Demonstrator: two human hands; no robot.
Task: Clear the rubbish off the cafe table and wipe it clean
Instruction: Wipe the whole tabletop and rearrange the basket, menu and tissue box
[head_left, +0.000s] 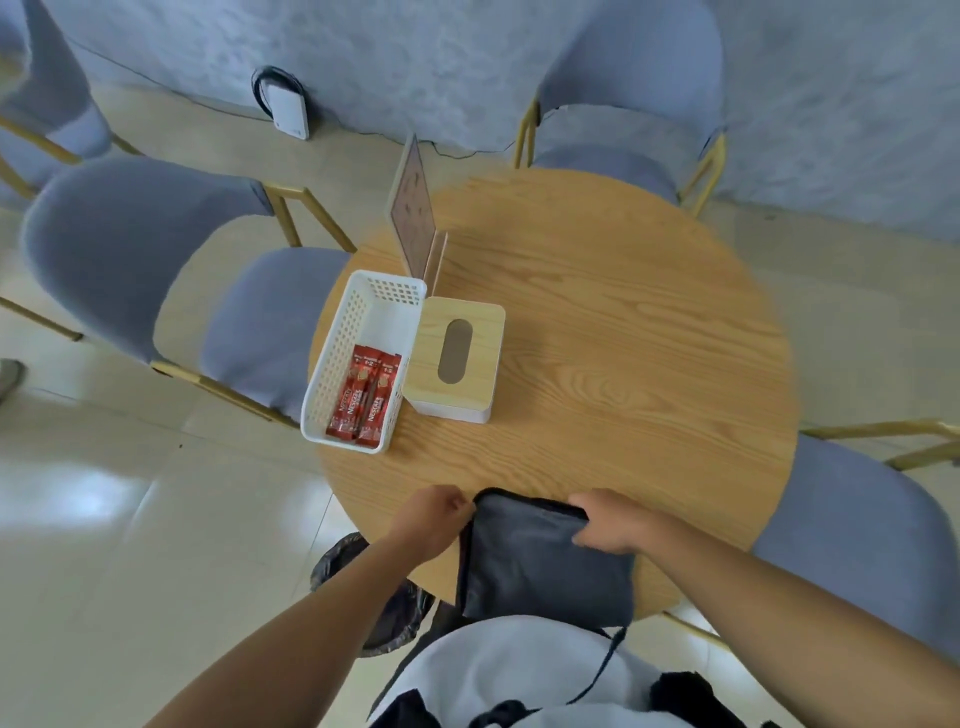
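A dark grey folded cloth (540, 566) lies at the near edge of the round wooden table (623, 322). My left hand (434, 519) pinches its far left corner. My right hand (608, 522) grips its far right edge, fingers curled over the fabric. A bin lined with a black bag (374, 597) stands on the floor under the table's near left edge, partly hidden by my left forearm. No loose rubbish shows on the tabletop.
On the table's left side stand a white perforated basket (358, 332) holding red coffee sachets (366, 400), a wooden-lidded tissue box (457, 358) and an upright menu stand (415, 218). Blue padded chairs (156, 260) with gold legs ring the table.
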